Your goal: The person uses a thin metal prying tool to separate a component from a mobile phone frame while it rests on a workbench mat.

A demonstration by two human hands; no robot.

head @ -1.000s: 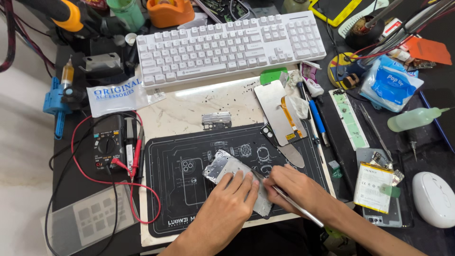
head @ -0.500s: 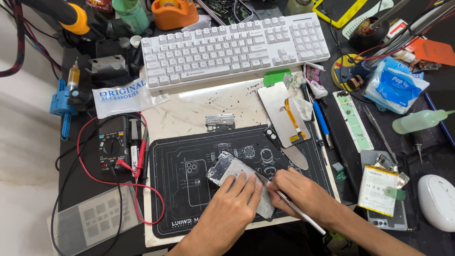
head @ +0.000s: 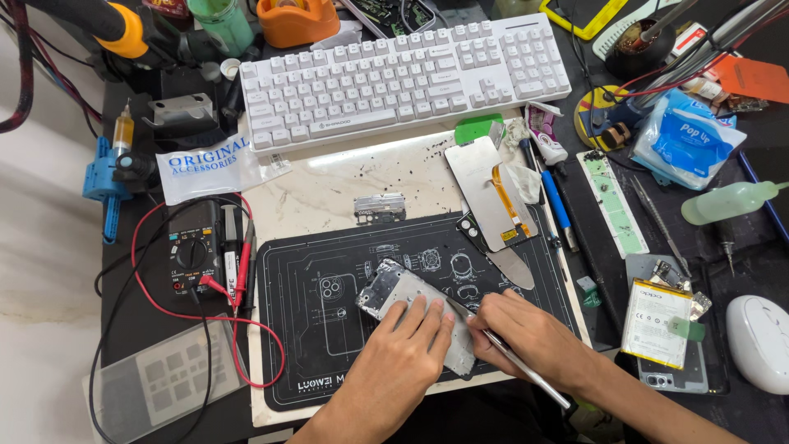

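A silver phone frame (head: 392, 289) lies tilted on a black repair mat (head: 329, 345). My left hand (head: 404, 355) presses flat on the frame's lower half, fingers spread. My right hand (head: 530, 335) grips a thin metal tool (head: 516, 362) like a pen, its tip touching the frame near my left fingers. A detached phone screen (head: 485, 189) with an orange flex cable lies face down above the mat. A small metal shield plate (head: 380, 206) rests on the marble slab.
A white keyboard (head: 403, 74) sits at the back. A multimeter (head: 193, 255) with red and black leads lies left. A phone battery (head: 657, 321), a white mouse (head: 758, 341), a green squeeze bottle (head: 727, 201), tweezers and a tissue pack (head: 686, 140) crowd the right side.
Both hands stay on the phone frame with only slight shifts. The view has drifted a little, so the desk appears lower and to the right.
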